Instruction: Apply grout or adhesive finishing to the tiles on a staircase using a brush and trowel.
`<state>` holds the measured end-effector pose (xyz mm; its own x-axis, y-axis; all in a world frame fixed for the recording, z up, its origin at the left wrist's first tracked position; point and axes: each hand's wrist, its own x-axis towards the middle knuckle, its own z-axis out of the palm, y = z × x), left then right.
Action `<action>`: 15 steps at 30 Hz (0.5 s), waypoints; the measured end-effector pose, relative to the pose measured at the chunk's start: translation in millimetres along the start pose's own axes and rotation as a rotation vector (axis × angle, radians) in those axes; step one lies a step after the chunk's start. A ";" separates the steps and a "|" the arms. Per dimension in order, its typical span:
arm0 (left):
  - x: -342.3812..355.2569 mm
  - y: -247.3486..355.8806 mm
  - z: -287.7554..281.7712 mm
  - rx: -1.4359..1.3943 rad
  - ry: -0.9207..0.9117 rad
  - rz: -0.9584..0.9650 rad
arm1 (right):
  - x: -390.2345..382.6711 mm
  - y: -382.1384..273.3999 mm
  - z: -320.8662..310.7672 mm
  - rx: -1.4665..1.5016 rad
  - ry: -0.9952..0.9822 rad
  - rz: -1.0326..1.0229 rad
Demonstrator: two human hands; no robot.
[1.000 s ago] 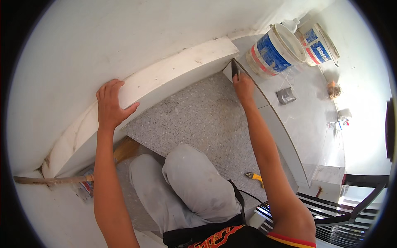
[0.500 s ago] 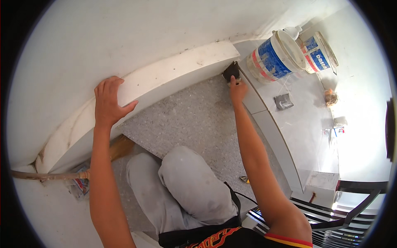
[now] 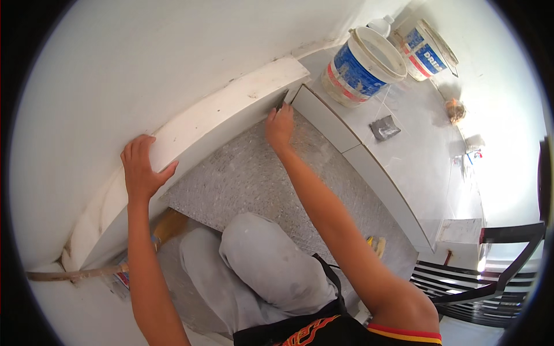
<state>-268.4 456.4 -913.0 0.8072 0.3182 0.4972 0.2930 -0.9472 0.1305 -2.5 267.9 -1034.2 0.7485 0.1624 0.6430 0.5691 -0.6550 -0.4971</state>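
My left hand [image 3: 142,168] rests with fingers spread on the white ledge [image 3: 219,98] along the wall. My right hand [image 3: 280,124] reaches into the far corner where the ledge meets a tile-faced step [image 3: 375,179]; its fingers grip a thin dark flat tool [image 3: 282,98], possibly a scraper, mostly hidden by the hand. Below both hands lies the speckled floor [image 3: 231,179], and my grey-trousered knee [image 3: 259,248] is bent on it. A yellow-handled tool [image 3: 376,247] lies on the floor beside my right forearm.
Two paint buckets [image 3: 358,69] [image 3: 424,55], a white bottle [image 3: 381,26] and a grey crumpled piece [image 3: 384,128] sit on the tiled surface at right. Black slatted metalwork [image 3: 512,234] stands at lower right. A broom [image 3: 170,225] lies beneath my left arm.
My right hand has moved left along the corner, from the tiled face toward the ledge's face, with the dark tool turned edge-on. My left hand remains on the ledge; the view has shifted.
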 end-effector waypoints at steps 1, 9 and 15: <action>0.5 0.0 0.1 0.004 -0.011 -0.014 | 5.5 -1.0 4.7 0.027 -0.056 0.139; 3.7 2.9 3.5 0.009 -0.018 0.016 | 19.1 17.2 4.5 0.040 -0.215 0.319; -15.1 -12.5 -3.0 0.030 -0.036 -0.024 | -12.0 18.9 -52.4 0.085 -0.462 0.095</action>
<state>-285.8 463.3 -919.6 0.8172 0.3428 0.4633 0.3274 -0.9377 0.1164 -18.5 215.0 -1020.8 0.8607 0.4279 0.2758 0.5021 -0.6236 -0.5992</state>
